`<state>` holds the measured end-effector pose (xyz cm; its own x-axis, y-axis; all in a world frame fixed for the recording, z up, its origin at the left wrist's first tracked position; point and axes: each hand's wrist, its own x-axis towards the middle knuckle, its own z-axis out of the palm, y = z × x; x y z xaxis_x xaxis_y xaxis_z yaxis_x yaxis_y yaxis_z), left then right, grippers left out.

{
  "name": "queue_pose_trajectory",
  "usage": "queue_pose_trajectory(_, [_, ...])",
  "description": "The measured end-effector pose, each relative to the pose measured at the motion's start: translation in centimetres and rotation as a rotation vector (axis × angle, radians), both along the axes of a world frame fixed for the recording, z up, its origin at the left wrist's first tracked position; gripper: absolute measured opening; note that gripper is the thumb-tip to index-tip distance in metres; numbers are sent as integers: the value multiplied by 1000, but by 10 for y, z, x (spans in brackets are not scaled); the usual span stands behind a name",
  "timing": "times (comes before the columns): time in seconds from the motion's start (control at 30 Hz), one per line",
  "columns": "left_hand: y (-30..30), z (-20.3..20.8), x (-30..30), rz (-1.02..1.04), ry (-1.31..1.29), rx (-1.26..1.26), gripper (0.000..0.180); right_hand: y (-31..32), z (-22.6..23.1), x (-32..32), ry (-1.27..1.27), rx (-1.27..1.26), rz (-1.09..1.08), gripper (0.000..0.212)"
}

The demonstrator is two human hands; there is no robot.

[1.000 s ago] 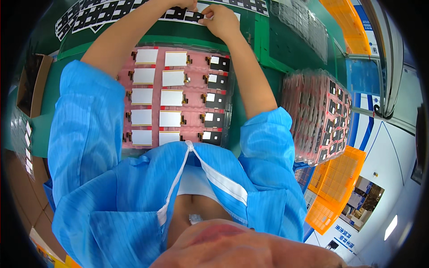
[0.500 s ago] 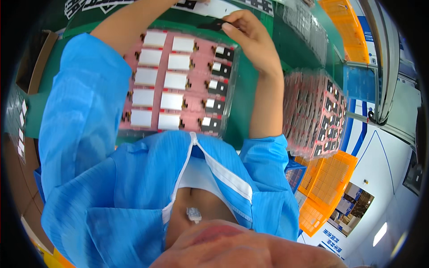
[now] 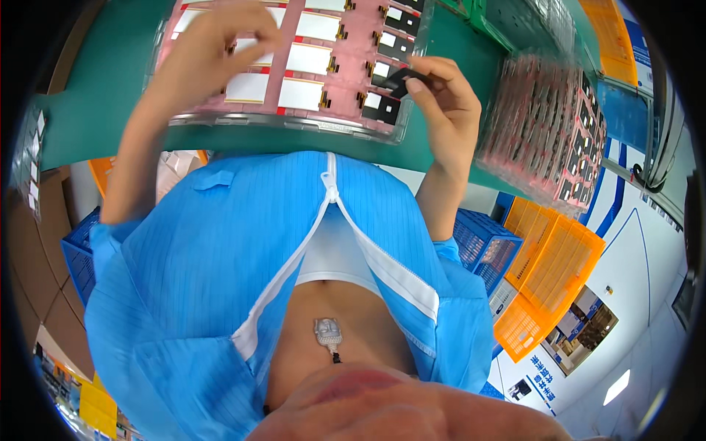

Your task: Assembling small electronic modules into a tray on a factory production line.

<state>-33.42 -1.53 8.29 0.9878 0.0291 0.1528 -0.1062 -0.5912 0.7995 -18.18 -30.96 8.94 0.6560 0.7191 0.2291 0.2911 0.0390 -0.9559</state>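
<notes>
Along the near edge of the green worktop (image 3: 95,117) lies a pink tray (image 3: 273,92) with a clear rim; white panels (image 3: 301,94) sit in its left and middle columns, and a column of black-and-white pieces (image 3: 382,110) runs down beside its right edge; over that right edge, close to the tray's near right corner, your right hand (image 3: 452,110) has thumb and fingertips clamped on a black piece (image 3: 397,82); whether this piece touches the tray you cannot tell; your left hand (image 3: 213,59) is over the tray's left side, above the white panels, its fingers curled and blurred, so you cannot tell whether the tips meet; toward the worktop's right edge, well apart from the tray, stands a stack of filled trays (image 3: 529,121); below that edge you have a blue crate (image 3: 478,239) and an orange crate (image 3: 544,287).
</notes>
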Motion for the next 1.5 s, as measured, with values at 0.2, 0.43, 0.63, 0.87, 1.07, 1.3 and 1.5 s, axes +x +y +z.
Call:
queue_pose_trajectory(0.2, [-45,-27,-33,90,-195,179,43,15,17,-18,-74,-68,57,48])
queue_pose_trajectory(0.43, [-57,-38,-35,170,-162,269,41,2,2,-17,31,-107,-142,26])
queue_pose_trajectory(0.63, [-55,-44,-31,156,-157,179,41,5,8,-14,-111,46,-96,17])
queue_pose_trajectory(0.87, [-61,-41,-33,202,-143,200,44,29,15,-23,-324,-135,48,22])
queue_pose_trajectory(1.07, [-62,-44,-38,257,-195,210,48,54,7,-23,-252,-265,163,22])
queue_pose_trajectory(1.3, [-63,-49,-42,253,-215,218,51,70,-6,-28,-261,-357,260,9])
queue_pose_trajectory(1.5, [-61,-47,-43,251,-200,206,50,77,-16,-27,-447,-324,249,8])
